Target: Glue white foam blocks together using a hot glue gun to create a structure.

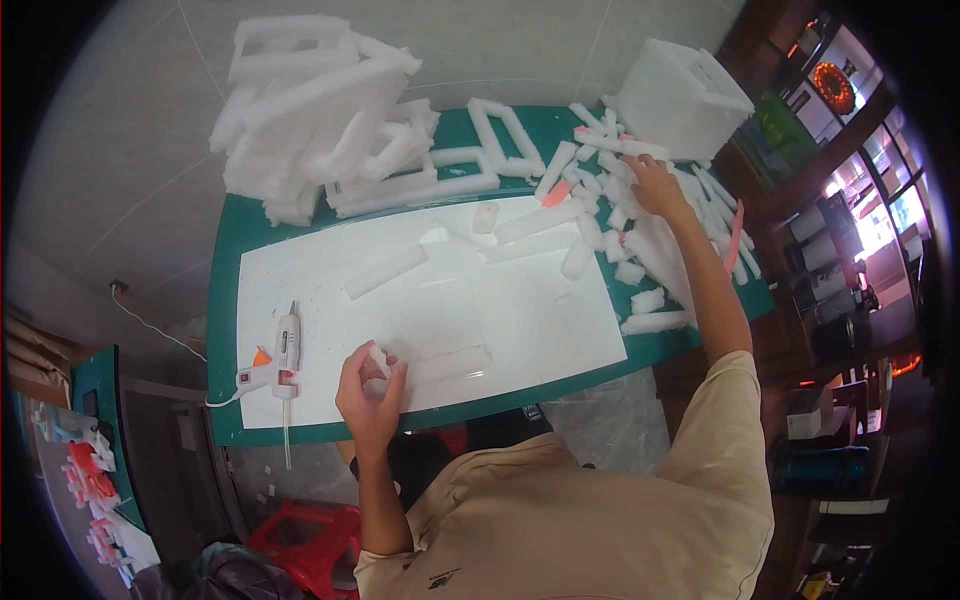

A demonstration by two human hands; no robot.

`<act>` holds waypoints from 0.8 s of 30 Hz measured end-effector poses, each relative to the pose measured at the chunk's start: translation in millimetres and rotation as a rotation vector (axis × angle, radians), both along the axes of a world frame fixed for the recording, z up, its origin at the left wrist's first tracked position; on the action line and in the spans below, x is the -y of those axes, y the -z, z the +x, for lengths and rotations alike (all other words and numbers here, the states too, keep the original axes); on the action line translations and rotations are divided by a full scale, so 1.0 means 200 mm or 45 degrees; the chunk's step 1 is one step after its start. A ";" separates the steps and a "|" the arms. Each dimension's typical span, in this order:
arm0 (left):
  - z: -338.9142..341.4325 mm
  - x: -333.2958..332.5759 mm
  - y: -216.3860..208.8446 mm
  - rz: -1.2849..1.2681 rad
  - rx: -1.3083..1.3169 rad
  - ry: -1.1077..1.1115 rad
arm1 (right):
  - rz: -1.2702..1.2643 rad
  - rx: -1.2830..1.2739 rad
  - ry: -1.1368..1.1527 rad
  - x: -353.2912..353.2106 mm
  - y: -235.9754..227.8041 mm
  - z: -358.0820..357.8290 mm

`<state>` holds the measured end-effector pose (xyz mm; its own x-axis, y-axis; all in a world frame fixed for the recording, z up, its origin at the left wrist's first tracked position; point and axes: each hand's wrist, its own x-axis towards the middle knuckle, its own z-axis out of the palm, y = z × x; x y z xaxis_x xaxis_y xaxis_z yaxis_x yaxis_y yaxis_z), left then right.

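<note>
Left hand (368,402): fingers curled, thumb and fingertips pinching a small white foam piece (378,357) above the white board (560,335) — a light hold, presumably because foam dents easily. Right hand (655,187): fingers partly spread at the foam heap (592,186); whether it grips anything, cannot tell. Glue gun (287,345): on the board's left, nozzle pointing away from the person, probably for safety. Foam frames (300,115): stacked at the desk's (226,290) far left — likely for working room.
</note>
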<state>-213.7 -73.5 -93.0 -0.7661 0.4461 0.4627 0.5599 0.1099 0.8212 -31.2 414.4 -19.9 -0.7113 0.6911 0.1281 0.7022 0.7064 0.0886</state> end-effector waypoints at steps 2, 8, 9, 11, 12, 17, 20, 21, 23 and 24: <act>0.00 0.00 0.00 0.013 0.011 0.009 | 0.000 -0.017 0.076 -0.03 0.01 0.06; 0.00 0.00 -0.01 0.014 0.050 0.015 | -0.243 0.060 -0.143 0.11 -0.06 0.14; 0.01 0.00 -0.02 0.016 0.060 0.008 | -0.276 0.027 -0.113 0.11 -0.07 0.14; 0.01 0.00 -0.02 0.016 0.058 0.017 | -0.302 -0.011 -0.073 0.08 -0.08 0.18; 0.01 0.00 -0.02 0.013 0.058 0.016 | -0.337 0.020 -0.061 0.04 -0.06 0.22; 0.01 0.00 -0.01 0.027 0.055 0.017 | -0.348 -0.032 -0.009 0.07 -0.05 0.29; 0.00 0.01 -0.01 -0.015 0.062 0.041 | -0.211 -0.302 -0.183 0.00 -0.03 0.34; 0.00 0.02 0.00 -0.053 0.043 0.073 | -0.191 -0.416 -0.148 -0.02 -0.03 0.36; -0.01 0.02 0.01 -0.045 0.051 0.088 | -0.190 -0.563 -0.100 0.00 -0.05 0.37; -0.01 0.02 0.02 -0.036 0.059 0.099 | -0.190 -0.563 -0.093 0.01 -0.06 0.38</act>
